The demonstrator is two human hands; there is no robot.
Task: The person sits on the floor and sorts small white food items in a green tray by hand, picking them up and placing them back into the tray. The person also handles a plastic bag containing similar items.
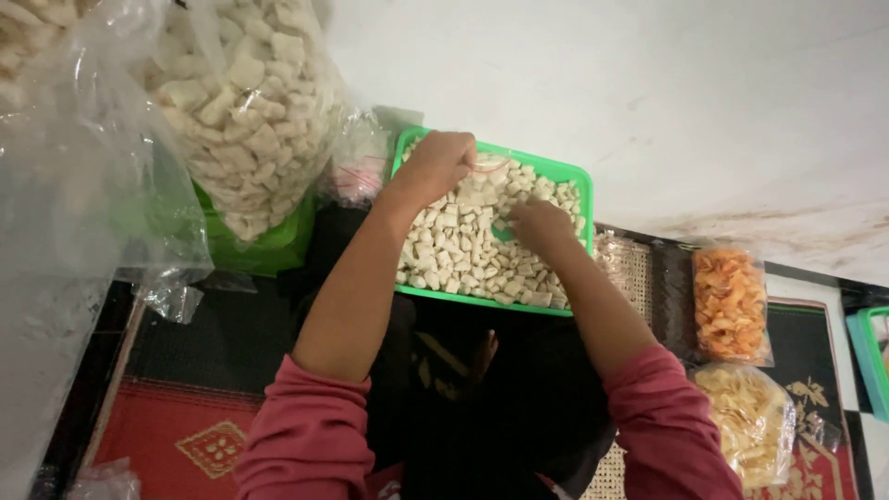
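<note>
Two hands are over a green tray (582, 176) full of pale crackers (463, 250), pretty much center frame. Far left there's a big clear bag (245, 102) stuffed with the same crackers. Left hand (435, 165) is at the tray's back edge, fingers curled around a small clear pouch (488, 167). Right hand (542, 225) is down in the pile, fingers bunched together on the crackers. Off to the right, an orange chip bag (731, 304) and a yellow one (752, 421) sit on the mat.
</note>
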